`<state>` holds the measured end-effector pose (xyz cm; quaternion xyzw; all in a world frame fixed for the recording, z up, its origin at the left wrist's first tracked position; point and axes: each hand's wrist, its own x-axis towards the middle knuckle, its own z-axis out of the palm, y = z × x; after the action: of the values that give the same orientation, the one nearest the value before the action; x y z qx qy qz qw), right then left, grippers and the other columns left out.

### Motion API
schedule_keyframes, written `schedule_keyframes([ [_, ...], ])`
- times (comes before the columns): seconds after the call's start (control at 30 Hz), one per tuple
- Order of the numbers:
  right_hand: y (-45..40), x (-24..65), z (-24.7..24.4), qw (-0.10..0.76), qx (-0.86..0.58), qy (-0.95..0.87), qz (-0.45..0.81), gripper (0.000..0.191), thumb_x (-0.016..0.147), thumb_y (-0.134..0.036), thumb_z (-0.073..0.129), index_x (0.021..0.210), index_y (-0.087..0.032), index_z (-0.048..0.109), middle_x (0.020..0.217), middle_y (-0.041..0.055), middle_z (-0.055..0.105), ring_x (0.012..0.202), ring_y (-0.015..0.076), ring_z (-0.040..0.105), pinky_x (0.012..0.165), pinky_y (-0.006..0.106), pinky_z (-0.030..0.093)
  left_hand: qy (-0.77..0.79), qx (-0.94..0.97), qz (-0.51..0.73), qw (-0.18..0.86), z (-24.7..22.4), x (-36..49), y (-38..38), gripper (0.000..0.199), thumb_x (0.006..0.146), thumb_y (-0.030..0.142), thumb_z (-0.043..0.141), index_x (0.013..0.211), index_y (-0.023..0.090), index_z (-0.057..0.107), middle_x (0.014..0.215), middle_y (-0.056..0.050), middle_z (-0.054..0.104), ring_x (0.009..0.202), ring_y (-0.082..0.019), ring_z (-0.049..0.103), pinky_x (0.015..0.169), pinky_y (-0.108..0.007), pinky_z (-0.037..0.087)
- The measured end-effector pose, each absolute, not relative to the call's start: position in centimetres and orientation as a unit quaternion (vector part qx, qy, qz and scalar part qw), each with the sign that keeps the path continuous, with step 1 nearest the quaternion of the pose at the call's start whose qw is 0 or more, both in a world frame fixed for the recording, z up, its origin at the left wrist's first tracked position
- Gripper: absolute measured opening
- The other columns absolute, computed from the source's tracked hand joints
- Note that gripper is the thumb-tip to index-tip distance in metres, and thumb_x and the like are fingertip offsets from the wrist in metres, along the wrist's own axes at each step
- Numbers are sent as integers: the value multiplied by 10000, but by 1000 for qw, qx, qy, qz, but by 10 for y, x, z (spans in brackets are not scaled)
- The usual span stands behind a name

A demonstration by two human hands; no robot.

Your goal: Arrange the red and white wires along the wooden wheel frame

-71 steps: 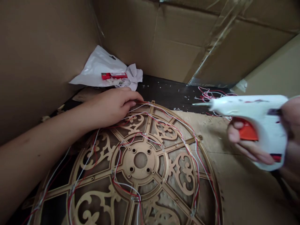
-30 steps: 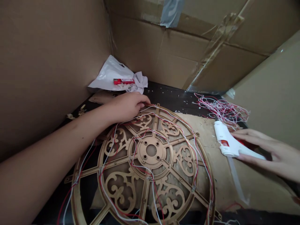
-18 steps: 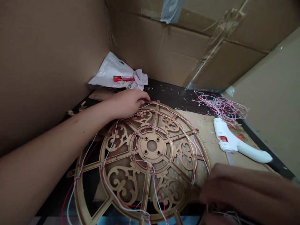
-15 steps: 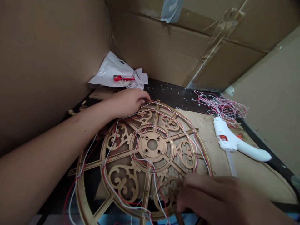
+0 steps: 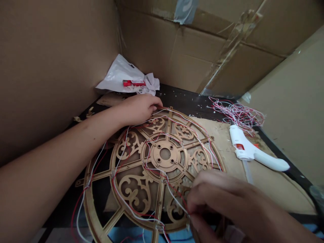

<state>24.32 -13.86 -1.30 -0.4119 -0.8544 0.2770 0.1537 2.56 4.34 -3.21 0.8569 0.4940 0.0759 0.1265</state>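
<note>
Well advanced, judging by the lay of the wiring: red-and-white wires [image 5: 177, 199] run along the outer rim, middle ring and hub of a gold wheel-shaped frame [image 5: 165, 164], tacked down at many crossings under clear lumps [image 5: 158, 226], probably glue. Seemingly left to secure: a loose loop [image 5: 77, 217] bowing out past the rim on the left, plus the stretch by the near right part of the frame, with no fastening visible under the fingers. Lying flat over the bench [image 5: 182, 92], partly on a cardboard sheet [image 5: 268, 184], with the nearest part of the wheel jutting past the near edge.

Stretched across the left side of the bench: left forearm [image 5: 76, 145], slanting toward the far edge, wrist nearly straight, left hand [image 5: 141, 108] palm down with fingers curled at the far rim. Cannot tell firm grip from light rest. Reaching low over the near right corner: right hand [image 5: 215, 199], knuckles up, thumb and forefinger closed together on the wires, despite some blur. Well apart from each other, with the hub between.

Lying toward the right edge, out of both hands: white glue gun [image 5: 245, 148], nozzle end at a wire tangle [image 5: 239, 114], glue stick [image 5: 247, 171] pointing nearward.
</note>
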Motion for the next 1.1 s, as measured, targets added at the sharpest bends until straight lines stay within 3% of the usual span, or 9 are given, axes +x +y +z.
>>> schedule_keyframes([
  [0.07, -133, 246, -9, 177, -429, -835, 296, 182, 809, -65, 549, 815, -235, 614, 793, -50, 662, 667, 74, 611, 560, 163, 452, 495, 857, 75, 125, -32, 25, 43, 353, 972, 393, 636, 1236, 159, 628, 1281, -99, 642, 1189, -253, 624, 1034, -508, 532],
  [0.27, -116, 255, -8, 219, -483, -793, 299, 158, 897, -180, 550, 835, -281, 655, 636, -79, 615, 533, 77, 563, 466, 142, 442, 497, 855, 76, 125, -31, 24, 42, 357, 972, 394, 635, 1241, 159, 627, 1282, -100, 641, 1191, -254, 623, 1035, -510, 531],
  [0.43, -104, 256, 0, 187, -489, -804, 283, 213, 955, -308, 567, 1021, -373, 759, 950, -65, 776, 855, 122, 728, 680, 179, 565, 499, 853, 77, 132, -31, 25, 41, 359, 973, 393, 634, 1247, 160, 624, 1284, -100, 640, 1188, -253, 625, 1031, -507, 534],
  [0.5, -97, 255, 3, 147, -492, -789, 338, 244, 953, -330, 537, 976, -345, 780, 980, -38, 788, 859, 148, 736, 633, 203, 562, 500, 852, 76, 134, -30, 26, 40, 358, 972, 392, 635, 1243, 159, 625, 1285, -100, 640, 1190, -254, 624, 1032, -508, 534],
  [0.6, -86, 254, 2, 96, -508, -724, 456, 230, 916, -350, 560, 976, -298, 776, 852, -8, 769, 705, 140, 694, 523, 201, 499, 501, 851, 75, 135, -29, 27, 39, 356, 971, 392, 637, 1239, 159, 627, 1284, -99, 641, 1188, -253, 625, 1032, -506, 534],
  [0.73, -77, 250, -2, 117, -538, -633, 544, 191, 818, -349, 675, 965, -254, 753, 688, -20, 675, 546, 93, 564, 446, 170, 393, 509, 847, 70, 137, -27, 28, 36, 357, 971, 392, 638, 1241, 159, 625, 1285, -100, 639, 1185, -252, 626, 1027, -504, 538],
  [0.87, -73, 242, 2, 110, -528, -524, 659, 215, 726, -270, 757, 929, -225, 702, 770, -14, 711, 451, 38, 491, 415, 142, 363, 516, 843, 65, 137, -24, 30, 34, 359, 970, 389, 640, 1244, 159, 624, 1294, -102, 635, 1194, -255, 622, 1031, -507, 536],
  [1.1, -76, 238, 11, 41, -454, -473, 754, 115, 853, -193, 674, 961, -222, 646, 759, -27, 734, 412, 11, 290, 376, 145, 192, 516, 844, 67, 132, -25, 30, 35, 350, 971, 384, 638, 1239, 158, 628, 1289, -100, 640, 1196, -254, 622, 1039, -510, 530],
])
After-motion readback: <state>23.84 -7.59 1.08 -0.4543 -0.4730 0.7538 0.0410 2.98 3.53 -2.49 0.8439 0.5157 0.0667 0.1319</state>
